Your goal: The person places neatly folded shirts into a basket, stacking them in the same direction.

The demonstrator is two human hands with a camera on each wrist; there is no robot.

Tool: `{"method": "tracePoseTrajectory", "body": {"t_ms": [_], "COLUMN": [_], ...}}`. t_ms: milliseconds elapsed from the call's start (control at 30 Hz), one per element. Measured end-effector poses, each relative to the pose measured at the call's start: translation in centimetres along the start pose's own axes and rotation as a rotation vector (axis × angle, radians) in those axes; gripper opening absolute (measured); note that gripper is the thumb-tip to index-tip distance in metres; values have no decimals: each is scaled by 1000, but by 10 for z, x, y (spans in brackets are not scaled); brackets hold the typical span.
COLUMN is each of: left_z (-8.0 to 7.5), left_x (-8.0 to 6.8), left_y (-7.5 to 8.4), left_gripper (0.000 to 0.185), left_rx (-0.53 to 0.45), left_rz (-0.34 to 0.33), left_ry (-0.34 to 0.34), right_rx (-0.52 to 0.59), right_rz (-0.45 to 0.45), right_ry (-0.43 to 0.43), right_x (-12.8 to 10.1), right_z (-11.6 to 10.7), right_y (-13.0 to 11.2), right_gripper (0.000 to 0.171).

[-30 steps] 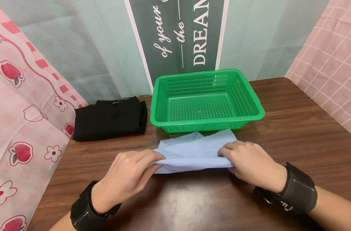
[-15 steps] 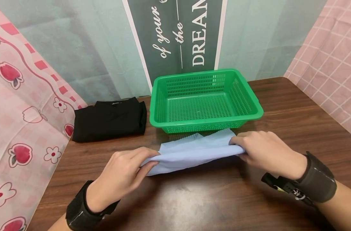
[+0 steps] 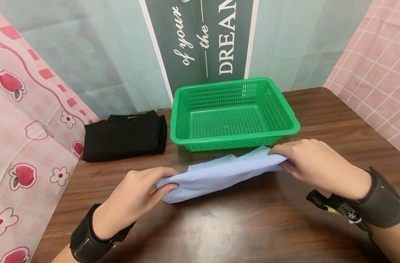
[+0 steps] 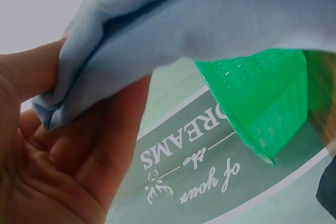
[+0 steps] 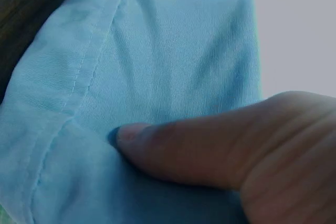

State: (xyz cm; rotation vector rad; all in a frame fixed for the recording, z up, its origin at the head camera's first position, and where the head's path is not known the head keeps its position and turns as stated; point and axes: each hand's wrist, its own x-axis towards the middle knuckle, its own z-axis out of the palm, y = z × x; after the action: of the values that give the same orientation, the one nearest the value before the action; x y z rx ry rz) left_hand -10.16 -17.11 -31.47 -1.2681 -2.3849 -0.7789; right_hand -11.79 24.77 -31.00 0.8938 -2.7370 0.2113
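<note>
A folded light blue cloth (image 3: 219, 173) is held off the brown table (image 3: 239, 226), just in front of the green basket (image 3: 233, 113). My left hand (image 3: 137, 193) pinches its left end, and the left wrist view shows the cloth (image 4: 173, 30) caught between thumb and fingers. My right hand (image 3: 305, 162) grips the right end, raised higher than the left, near the basket's front right corner. In the right wrist view the thumb (image 5: 210, 145) presses into the blue cloth (image 5: 157, 66).
A folded black garment (image 3: 124, 136) lies on the table left of the basket. A pink patterned curtain (image 3: 25, 120) borders the left side and a pink checked one (image 3: 377, 69) the right. A dark poster (image 3: 206, 36) hangs behind the basket.
Both hands have lifted the blue cloth off the table. The right hand moved right and toward the basket, the left drew slightly left, and the cloth now stretches tilted between them.
</note>
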Motion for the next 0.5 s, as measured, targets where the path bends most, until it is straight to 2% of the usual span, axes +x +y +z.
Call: {"method": "tracePoseTrajectory", "body": {"t_ms": [167, 267, 400, 500], "left_z": [-1, -3, -5, -6], "left_x": [2, 2, 2, 2], "left_y": [-1, 0, 1, 2], "left_gripper": [22, 22, 37, 40], "left_rx": [-31, -28, 9, 49], "left_rz": [35, 46, 34, 19], "left_ry": [-13, -13, -19, -27], "right_rx": [14, 23, 51, 66], "right_rz": [-40, -53, -71, -90], "right_ry": [85, 107, 109, 108], "right_x": [-1, 0, 1, 0], "right_z": [-3, -4, -4, -4], "right_y": [6, 8, 11, 12], "right_gripper": [40, 40, 42, 43]}}
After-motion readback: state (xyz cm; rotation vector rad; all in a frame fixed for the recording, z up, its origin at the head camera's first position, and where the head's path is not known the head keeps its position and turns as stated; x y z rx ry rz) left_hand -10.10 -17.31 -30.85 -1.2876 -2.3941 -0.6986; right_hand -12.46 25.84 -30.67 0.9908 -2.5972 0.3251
